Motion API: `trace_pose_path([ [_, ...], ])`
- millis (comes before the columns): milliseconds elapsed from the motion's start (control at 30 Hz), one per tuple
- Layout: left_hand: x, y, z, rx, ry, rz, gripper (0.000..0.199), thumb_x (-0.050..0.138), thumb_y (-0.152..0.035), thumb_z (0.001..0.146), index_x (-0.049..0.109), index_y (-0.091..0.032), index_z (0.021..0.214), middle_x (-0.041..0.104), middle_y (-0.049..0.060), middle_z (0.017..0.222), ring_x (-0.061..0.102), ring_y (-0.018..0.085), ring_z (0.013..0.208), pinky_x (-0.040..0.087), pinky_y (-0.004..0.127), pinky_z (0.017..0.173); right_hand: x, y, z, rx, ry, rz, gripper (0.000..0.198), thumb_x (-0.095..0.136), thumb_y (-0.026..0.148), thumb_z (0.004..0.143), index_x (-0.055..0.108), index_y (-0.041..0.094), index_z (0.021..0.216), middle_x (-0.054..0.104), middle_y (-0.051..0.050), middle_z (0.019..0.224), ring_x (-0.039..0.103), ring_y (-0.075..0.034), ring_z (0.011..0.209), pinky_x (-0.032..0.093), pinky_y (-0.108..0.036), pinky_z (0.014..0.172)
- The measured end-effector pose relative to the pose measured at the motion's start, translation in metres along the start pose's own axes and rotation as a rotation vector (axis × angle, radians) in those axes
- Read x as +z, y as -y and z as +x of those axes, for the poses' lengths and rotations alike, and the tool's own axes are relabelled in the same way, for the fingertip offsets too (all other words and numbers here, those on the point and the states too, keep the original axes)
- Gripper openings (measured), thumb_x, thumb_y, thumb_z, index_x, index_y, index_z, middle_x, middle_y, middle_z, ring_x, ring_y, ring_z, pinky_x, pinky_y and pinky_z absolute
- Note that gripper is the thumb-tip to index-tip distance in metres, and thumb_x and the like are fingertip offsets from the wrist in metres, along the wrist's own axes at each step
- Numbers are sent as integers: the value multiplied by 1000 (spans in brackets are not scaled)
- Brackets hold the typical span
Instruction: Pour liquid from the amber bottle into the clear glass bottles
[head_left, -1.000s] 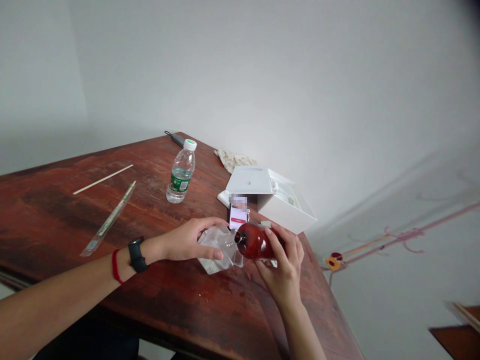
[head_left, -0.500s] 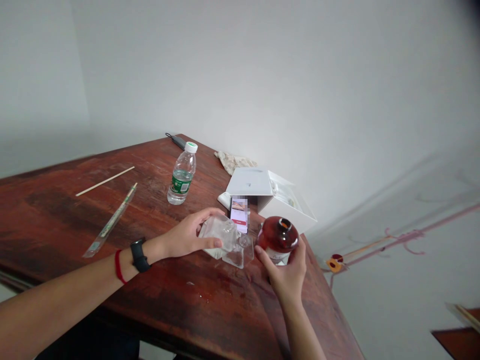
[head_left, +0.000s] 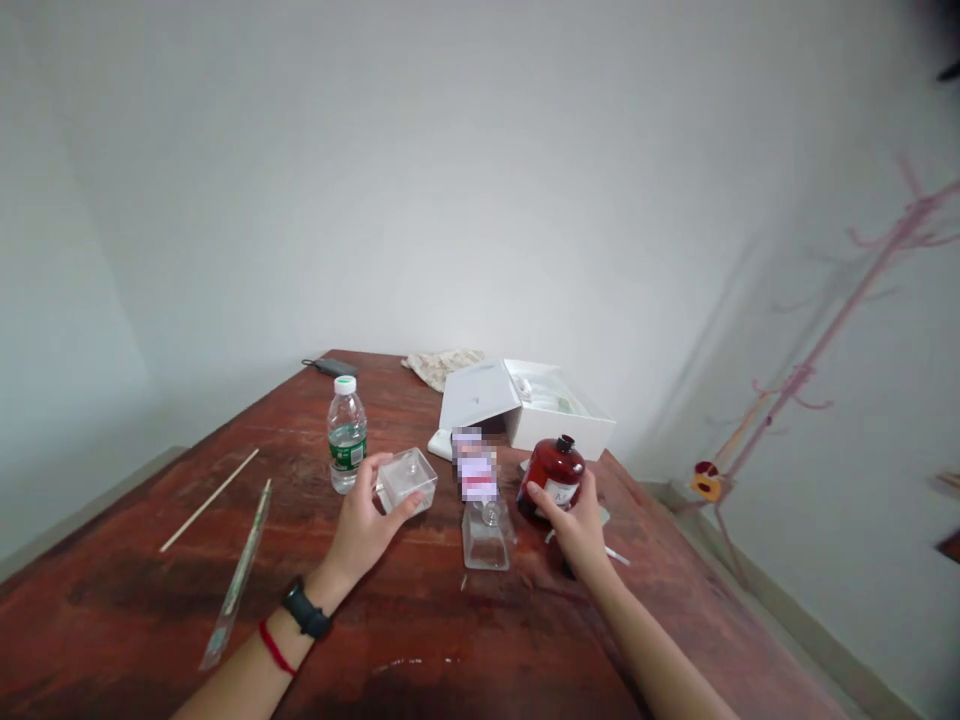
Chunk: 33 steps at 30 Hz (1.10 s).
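My left hand (head_left: 373, 520) grips a small clear plastic box (head_left: 409, 478) just above the table, thumb across its near side. My right hand (head_left: 577, 522) is wrapped round a dark red-brown bottle (head_left: 553, 475) with a pale label and an uncapped neck, tilted slightly. Between the hands, a clear plastic tray (head_left: 485, 545) lies on the wooden table (head_left: 360, 655). Behind it is a phone (head_left: 477, 475) with a lit, partly blurred screen. A water bottle (head_left: 347, 435) with a green label and white cap stands beyond my left hand.
At the back, a white box (head_left: 562, 425) stands with its lid (head_left: 480, 392) leaning, near a crumpled cloth (head_left: 439, 367) and a grey pouch-like item (head_left: 331, 367). A bare chopstick (head_left: 210, 500) and a wrapped one (head_left: 238, 572) lie at left. A pink coat rack (head_left: 802, 375) stands at right.
My left hand has carried the clear box leftward, away from the clear tray, now fully visible on the table. My right hand still holds the brown bottle. The camera view has tilted and levelled.
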<state>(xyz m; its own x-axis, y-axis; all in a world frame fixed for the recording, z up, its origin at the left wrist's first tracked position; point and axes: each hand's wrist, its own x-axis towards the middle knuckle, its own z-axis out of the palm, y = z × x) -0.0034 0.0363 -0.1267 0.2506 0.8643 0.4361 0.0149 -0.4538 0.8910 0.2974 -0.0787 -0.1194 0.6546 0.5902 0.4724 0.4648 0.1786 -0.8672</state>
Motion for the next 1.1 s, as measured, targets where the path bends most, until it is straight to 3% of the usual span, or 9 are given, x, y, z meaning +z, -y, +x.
trace_pose_path([
  [267,4,12,2,47,42,134,65,87,-55,74,53,-23,119,72,15,127,72,38,119,54,55,108,7,-7,2,-20,-39,119,77,88,51,70,55,21,132,75,-12,122,73,-35,112,53,-56,106],
  [367,5,16,3,45,48,161,61,83,-59,77,53,-23,117,74,15,122,76,38,110,59,55,101,8,-9,3,-22,-33,145,76,88,47,70,57,21,133,75,-12,124,72,-35,114,52,-56,106],
  [667,14,28,-2,29,50,191,66,73,-70,84,50,-23,123,69,21,136,73,39,124,57,55,108,10,-14,5,-22,-1,206,69,88,42,72,60,21,132,79,-10,118,76,-32,109,55,-52,103],
  [867,16,37,-2,32,63,215,58,73,-65,85,51,-24,120,70,20,136,70,39,130,56,55,111,14,-15,1,-35,15,233,74,91,40,67,59,21,131,80,-10,120,77,-31,111,55,-51,105],
  [1100,11,36,3,27,88,276,56,76,-62,83,51,-24,117,73,19,126,72,40,125,57,57,108,15,-17,1,-42,28,226,73,91,39,64,60,21,128,81,-10,118,78,-32,110,55,-53,106],
])
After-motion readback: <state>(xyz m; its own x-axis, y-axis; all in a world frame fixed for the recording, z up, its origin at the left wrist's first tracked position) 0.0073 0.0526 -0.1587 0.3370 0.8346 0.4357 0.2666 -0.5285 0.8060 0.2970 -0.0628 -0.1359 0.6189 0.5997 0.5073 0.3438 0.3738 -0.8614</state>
